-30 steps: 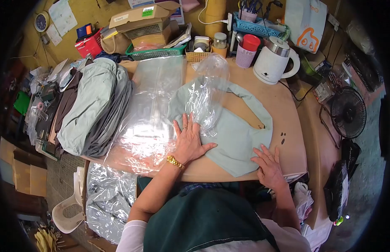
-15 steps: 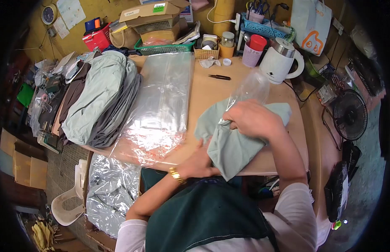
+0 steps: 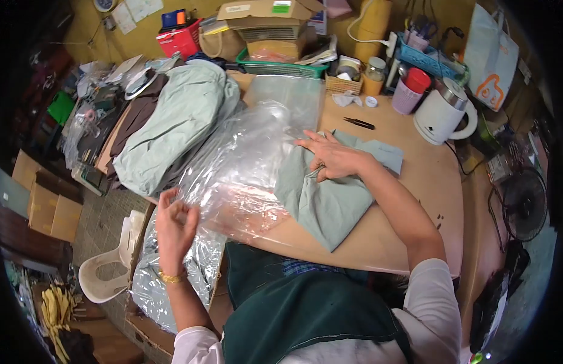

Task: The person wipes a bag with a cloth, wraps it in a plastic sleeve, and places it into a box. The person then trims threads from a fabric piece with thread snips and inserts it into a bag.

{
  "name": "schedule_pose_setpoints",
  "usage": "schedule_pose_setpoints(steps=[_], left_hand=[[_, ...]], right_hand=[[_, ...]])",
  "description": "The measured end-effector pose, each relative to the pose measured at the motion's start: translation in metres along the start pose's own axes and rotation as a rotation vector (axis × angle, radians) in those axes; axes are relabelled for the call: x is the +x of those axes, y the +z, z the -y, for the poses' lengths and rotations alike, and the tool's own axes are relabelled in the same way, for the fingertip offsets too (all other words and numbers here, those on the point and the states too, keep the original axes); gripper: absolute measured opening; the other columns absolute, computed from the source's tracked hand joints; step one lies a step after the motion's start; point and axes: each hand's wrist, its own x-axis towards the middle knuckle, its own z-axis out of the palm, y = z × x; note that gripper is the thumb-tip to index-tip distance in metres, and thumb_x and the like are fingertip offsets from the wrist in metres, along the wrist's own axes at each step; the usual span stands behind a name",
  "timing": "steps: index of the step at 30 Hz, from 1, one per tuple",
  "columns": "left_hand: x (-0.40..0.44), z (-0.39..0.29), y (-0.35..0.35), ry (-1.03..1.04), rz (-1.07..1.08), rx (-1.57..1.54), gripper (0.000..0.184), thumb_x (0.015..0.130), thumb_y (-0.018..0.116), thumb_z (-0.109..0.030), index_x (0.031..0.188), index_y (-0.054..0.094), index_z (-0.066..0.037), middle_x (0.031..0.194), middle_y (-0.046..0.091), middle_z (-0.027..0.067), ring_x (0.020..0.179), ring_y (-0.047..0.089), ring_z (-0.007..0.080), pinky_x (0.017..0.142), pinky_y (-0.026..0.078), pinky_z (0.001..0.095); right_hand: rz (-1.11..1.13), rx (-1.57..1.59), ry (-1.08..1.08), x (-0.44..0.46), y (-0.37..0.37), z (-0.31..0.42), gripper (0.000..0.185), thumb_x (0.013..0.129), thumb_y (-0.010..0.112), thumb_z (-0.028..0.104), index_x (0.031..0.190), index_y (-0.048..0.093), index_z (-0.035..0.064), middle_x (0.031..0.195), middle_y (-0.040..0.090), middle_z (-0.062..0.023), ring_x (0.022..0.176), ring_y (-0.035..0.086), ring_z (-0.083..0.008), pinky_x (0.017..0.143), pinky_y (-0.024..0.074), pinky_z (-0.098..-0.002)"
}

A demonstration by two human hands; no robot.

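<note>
Cloth (image 3: 330, 212), pale grey-green, creased, one corner pointed, lies on the bench (image 3: 424, 182) left of the kettle (image 3: 438, 118) under the right hand (image 3: 333, 158), fingers spread, grip unclear; farther left, the left hand (image 3: 177, 227) has fingers pinching clear plastic (image 3: 233, 158).

This looks like a small cloth workshop: cloth (image 3: 172, 127) lies in a thick pile on the surface (image 3: 408, 224), beside clear bags (image 3: 251, 142) and a slim black tool (image 3: 359, 123). A basket (image 3: 287, 71) bearing boxes (image 3: 274, 30), cartons (image 3: 54, 206) and a green apron (image 3: 311, 315) fit that, while the kettle (image 3: 439, 112), fan (image 3: 527, 203) and plastic chair (image 3: 107, 279) crowd the room.
</note>
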Motion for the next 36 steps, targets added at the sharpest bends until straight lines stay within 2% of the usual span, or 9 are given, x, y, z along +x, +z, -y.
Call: schedule_pose_setpoints(steps=[4, 8, 10, 15, 18, 22, 26, 30, 36], left_hand=[[0.006, -0.018, 0.004, 0.159, -0.230, 0.153, 0.019, 0.071, 0.062, 0.005, 0.089, 0.064, -0.001, 0.139, 0.041, 0.0243, 0.107, 0.058, 0.0376, 0.089, 0.047, 0.0402], [0.006, -0.011, -0.003, 0.098, -0.255, -0.040, 0.046, 0.069, 0.055, 0.013, 0.108, 0.068, -0.006, 0.148, 0.033, 0.0242, 0.119, 0.055, 0.0383, 0.093, 0.047, 0.0365], [0.014, 0.002, 0.003, 0.183, -0.280, 0.012, 0.054, 0.070, 0.054, 0.015, 0.118, 0.066, -0.007, 0.153, 0.029, 0.0207, 0.121, 0.055, 0.0349, 0.095, 0.047, 0.0350], [0.043, -0.015, 0.022, 0.350, -0.206, 0.142, 0.066, 0.071, 0.051, 0.017, 0.133, 0.053, -0.005, 0.154, 0.032, 0.0143, 0.140, 0.032, 0.0379, 0.111, 0.033, 0.0421], [0.046, -0.053, 0.025, 0.566, -0.066, 0.343, 0.077, 0.069, 0.047, 0.017, 0.142, 0.043, -0.007, 0.155, 0.029, 0.0122, 0.145, 0.021, 0.0375, 0.117, 0.021, 0.0487], [0.055, -0.102, 0.010, 0.734, 0.194, 0.259, 0.088, 0.063, 0.045, 0.017, 0.146, 0.036, -0.008, 0.158, 0.024, 0.0115, 0.147, 0.014, 0.0367, 0.118, 0.008, 0.0560], [0.066, -0.140, -0.011, 0.858, 0.399, -0.241, 0.096, 0.058, 0.044, 0.015, 0.150, 0.031, -0.008, 0.157, 0.023, 0.0161, 0.146, 0.016, 0.0369, 0.118, 0.010, 0.0534], [0.061, -0.158, -0.025, 0.945, 0.436, -0.084, 0.095, 0.058, 0.044, 0.014, 0.150, 0.031, -0.008, 0.157, 0.022, 0.0168, 0.147, 0.017, 0.0346, 0.118, 0.009, 0.0525], [0.040, -0.160, -0.008, 0.895, 0.494, 0.139, 0.089, 0.064, 0.046, 0.014, 0.149, 0.033, -0.012, 0.159, 0.022, 0.0068, 0.148, 0.013, 0.0331, 0.115, 0.003, 0.0616]], right_hand=[[0.110, 0.021, -0.060, 0.027, 0.009, -0.021, 0.022, 0.068, 0.079, 0.020, 0.083, 0.073, 0.0060, 0.145, 0.039, -0.0132, 0.134, 0.035, -0.0335, 0.108, 0.0305, -0.0466], [0.285, 0.004, 0.233, 0.000, -0.025, 0.000, 0.019, 0.067, 0.077, 0.020, 0.081, 0.073, 0.0066, 0.086, 0.067, -0.0159, 0.091, 0.063, -0.0324, 0.099, 0.0366, -0.0505], [0.209, -0.113, 0.097, -0.030, -0.047, 0.021, 0.014, 0.070, 0.072, 0.017, 0.075, 0.068, 0.0045, 0.064, 0.060, -0.0158, 0.074, 0.060, -0.0333, 0.091, 0.0424, -0.0446], [-0.163, -0.010, 0.113, -0.098, -0.091, 0.053, 0.008, 0.074, 0.067, 0.011, 0.079, 0.064, 0.0040, 0.074, 0.060, -0.0157, 0.071, 0.058, -0.0296, 0.076, 0.0440, -0.0378], [-0.362, 0.349, 0.343, -0.124, -0.101, 0.068, 0.008, 0.076, 0.065, 0.008, 0.082, 0.065, 0.0030, 0.075, 0.060, -0.0115, 0.071, 0.058, -0.0210, 0.072, 0.0444, -0.0319], [-0.382, 0.954, 0.136, -0.130, -0.066, 0.050, 0.014, 0.074, 0.066, 0.005, 0.087, 0.067, -0.0016, 0.081, 0.063, -0.0040, 0.076, 0.058, -0.0129, 0.069, 0.0444, -0.0275], [-0.110, 1.298, -0.207, -0.082, -0.026, 0.037, 0.024, 0.076, 0.066, 0.003, 0.099, 0.068, -0.0016, 0.096, 0.068, -0.0042, 0.088, 0.063, -0.0133, 0.079, 0.0479, -0.0272], [-0.354, 1.767, 0.038, -0.036, 0.014, 0.020, 0.031, 0.083, 0.063, 0.007, 0.113, 0.063, -0.0025, 0.102, 0.069, -0.0089, 0.094, 0.066, -0.0162, 0.084, 0.0511, -0.0289], [-0.536, 1.795, 0.224, -0.001, 0.036, -0.009, 0.032, 0.090, 0.062, 0.014, 0.119, 0.061, 0.0006, 0.109, 0.068, -0.0083, 0.093, 0.067, -0.0173, 0.085, 0.0527, -0.0308]])
